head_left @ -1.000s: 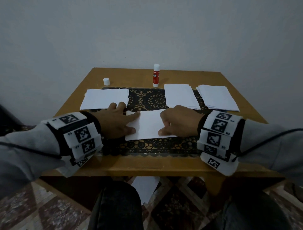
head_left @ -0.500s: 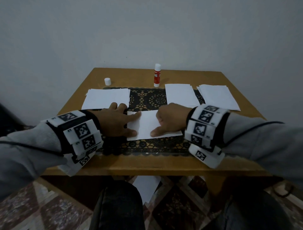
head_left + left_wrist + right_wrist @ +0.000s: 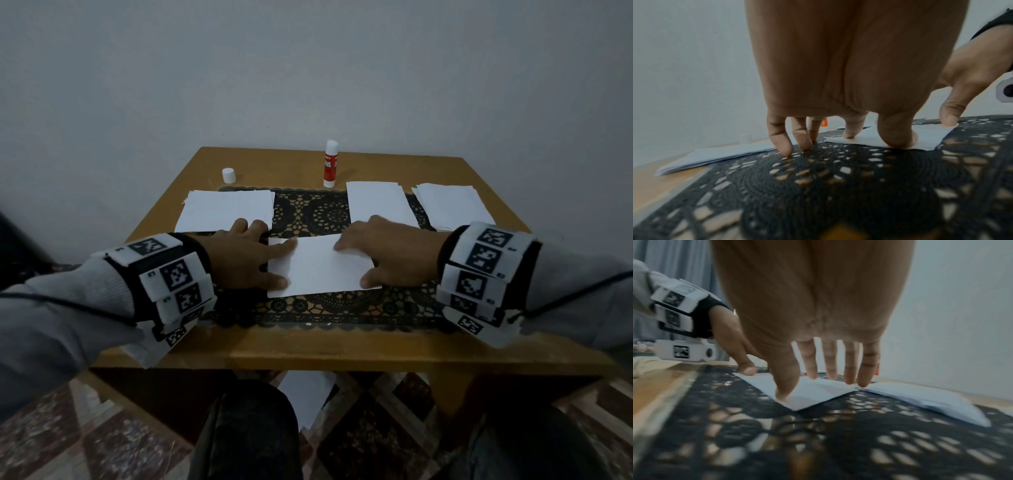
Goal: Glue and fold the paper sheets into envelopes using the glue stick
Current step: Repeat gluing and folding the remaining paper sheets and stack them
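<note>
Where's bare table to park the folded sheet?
Bare wood: the front strip between black lace mat and table edge; back-left around the white cap. Crowded: paper stacks and glue stick behind both hands.

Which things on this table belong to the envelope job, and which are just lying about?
Belong to the job:
- folded sheet, pressed flat by the left hand and right hand
- glue stick, upright, uncapped
- white cap
- three paper stacks

Just lying about:
- black lace mat
- paper on the floor
</note>
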Demonstrator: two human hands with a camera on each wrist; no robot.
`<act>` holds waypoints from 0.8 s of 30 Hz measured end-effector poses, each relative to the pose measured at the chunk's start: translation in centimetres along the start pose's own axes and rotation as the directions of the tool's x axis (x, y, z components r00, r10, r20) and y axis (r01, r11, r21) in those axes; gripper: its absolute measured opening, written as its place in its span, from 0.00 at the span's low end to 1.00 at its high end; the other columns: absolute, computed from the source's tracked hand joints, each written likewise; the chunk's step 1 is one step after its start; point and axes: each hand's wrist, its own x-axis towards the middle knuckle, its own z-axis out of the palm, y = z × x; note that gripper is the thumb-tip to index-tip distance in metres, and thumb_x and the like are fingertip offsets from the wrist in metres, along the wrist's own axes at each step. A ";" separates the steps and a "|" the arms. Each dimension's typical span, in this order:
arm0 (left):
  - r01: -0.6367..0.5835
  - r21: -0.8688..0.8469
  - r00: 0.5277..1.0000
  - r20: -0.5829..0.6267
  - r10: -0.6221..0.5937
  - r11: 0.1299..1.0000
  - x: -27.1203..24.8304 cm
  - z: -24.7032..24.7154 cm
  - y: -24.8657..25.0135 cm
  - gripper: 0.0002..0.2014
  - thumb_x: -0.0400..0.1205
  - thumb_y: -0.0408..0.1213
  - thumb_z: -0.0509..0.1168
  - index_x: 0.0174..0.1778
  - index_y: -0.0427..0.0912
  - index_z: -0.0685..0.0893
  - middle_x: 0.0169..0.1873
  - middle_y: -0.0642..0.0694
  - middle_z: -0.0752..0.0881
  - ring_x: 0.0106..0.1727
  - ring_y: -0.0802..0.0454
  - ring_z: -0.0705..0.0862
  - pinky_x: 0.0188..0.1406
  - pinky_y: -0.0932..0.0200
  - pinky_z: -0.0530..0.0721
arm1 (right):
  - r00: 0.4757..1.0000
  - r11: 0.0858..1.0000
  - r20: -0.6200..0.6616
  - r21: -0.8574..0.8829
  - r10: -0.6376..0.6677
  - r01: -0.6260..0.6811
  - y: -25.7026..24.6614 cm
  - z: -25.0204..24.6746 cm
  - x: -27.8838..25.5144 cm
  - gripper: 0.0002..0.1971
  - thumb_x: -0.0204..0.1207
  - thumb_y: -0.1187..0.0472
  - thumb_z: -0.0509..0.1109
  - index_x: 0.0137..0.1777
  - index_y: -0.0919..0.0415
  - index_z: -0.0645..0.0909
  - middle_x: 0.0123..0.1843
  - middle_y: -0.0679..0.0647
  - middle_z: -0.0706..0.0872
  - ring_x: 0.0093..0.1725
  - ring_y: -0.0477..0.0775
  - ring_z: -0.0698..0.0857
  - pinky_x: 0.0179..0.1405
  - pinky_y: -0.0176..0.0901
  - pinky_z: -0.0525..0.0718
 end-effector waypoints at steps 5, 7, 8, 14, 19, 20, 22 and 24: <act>0.018 0.012 1.000 0.024 -0.019 1.000 -0.1 -0.2 0.3 0.37 0.80 0.67 0.50 0.81 0.66 0.39 0.81 0.42 0.49 0.80 0.39 0.52 0.77 0.39 0.62 | 0.982 0.998 0.178 -0.008 -0.067 0.070 -2.8 0.5 0.7 0.37 0.86 0.43 0.55 0.87 0.57 0.45 0.88 0.51 0.44 0.86 0.53 0.47 0.84 0.49 0.51; 0.019 0.013 0.999 0.032 -0.019 1.000 -0.2 -0.3 0.3 0.37 0.80 0.67 0.50 0.81 0.65 0.38 0.81 0.43 0.49 0.80 0.39 0.52 0.77 0.40 0.62 | 0.974 0.998 0.222 -0.032 -0.053 0.062 -3.1 0.6 1.1 0.38 0.86 0.43 0.53 0.86 0.59 0.39 0.87 0.53 0.37 0.86 0.53 0.41 0.84 0.52 0.50; 0.017 0.012 0.999 0.037 -0.018 1.000 -0.3 -0.4 0.4 0.37 0.80 0.67 0.49 0.81 0.65 0.38 0.82 0.43 0.48 0.80 0.39 0.52 0.77 0.40 0.62 | 0.972 0.998 0.232 -0.039 -0.039 0.050 -3.0 0.6 1.3 0.38 0.87 0.44 0.52 0.86 0.61 0.37 0.87 0.54 0.36 0.86 0.53 0.40 0.84 0.53 0.50; 0.024 0.075 0.999 0.024 -0.026 0.997 -0.9 -0.6 1.2 0.37 0.82 0.63 0.51 0.84 0.54 0.46 0.82 0.41 0.46 0.80 0.38 0.51 0.78 0.39 0.60 | 0.974 0.997 0.214 0.000 0.074 -0.076 -2.0 1.1 0.6 0.42 0.85 0.39 0.52 0.85 0.63 0.35 0.87 0.58 0.35 0.86 0.56 0.39 0.83 0.52 0.47; -0.058 0.014 0.997 0.046 0.057 0.998 -1.3 -1.1 3.8 0.33 0.87 0.53 0.49 0.84 0.44 0.44 0.84 0.41 0.40 0.84 0.39 0.41 0.81 0.38 0.51 | 0.969 0.993 0.216 -0.022 0.119 -0.117 -1.8 1.2 0.5 0.43 0.83 0.36 0.52 0.85 0.60 0.36 0.87 0.58 0.36 0.86 0.57 0.39 0.84 0.57 0.51; -0.093 -0.036 0.994 0.061 0.095 0.995 -1.2 -1.1 4.4 0.34 0.88 0.53 0.48 0.84 0.45 0.40 0.83 0.41 0.38 0.84 0.42 0.38 0.81 0.39 0.48 | 0.970 0.993 0.216 -0.028 0.115 -0.111 -1.9 1.2 0.6 0.43 0.83 0.36 0.52 0.85 0.60 0.36 0.87 0.58 0.36 0.86 0.58 0.40 0.84 0.57 0.51; -0.166 -0.062 0.983 0.074 0.170 0.984 -0.8 -0.8 5.4 0.34 0.88 0.55 0.44 0.83 0.45 0.35 0.83 0.43 0.34 0.83 0.45 0.35 0.82 0.41 0.45 | 0.971 0.994 0.213 -0.034 0.110 -0.105 -1.7 1.2 0.6 0.43 0.83 0.36 0.52 0.85 0.60 0.36 0.87 0.58 0.37 0.86 0.58 0.41 0.84 0.57 0.51; -0.193 -0.043 0.976 0.093 0.196 0.980 -0.3 -0.5 5.2 0.36 0.86 0.58 0.41 0.82 0.46 0.32 0.82 0.44 0.31 0.83 0.47 0.33 0.81 0.42 0.42 | 0.969 0.993 0.221 -0.035 0.114 -0.108 -1.5 1.2 0.5 0.43 0.83 0.36 0.52 0.85 0.59 0.36 0.87 0.58 0.36 0.86 0.57 0.40 0.84 0.56 0.50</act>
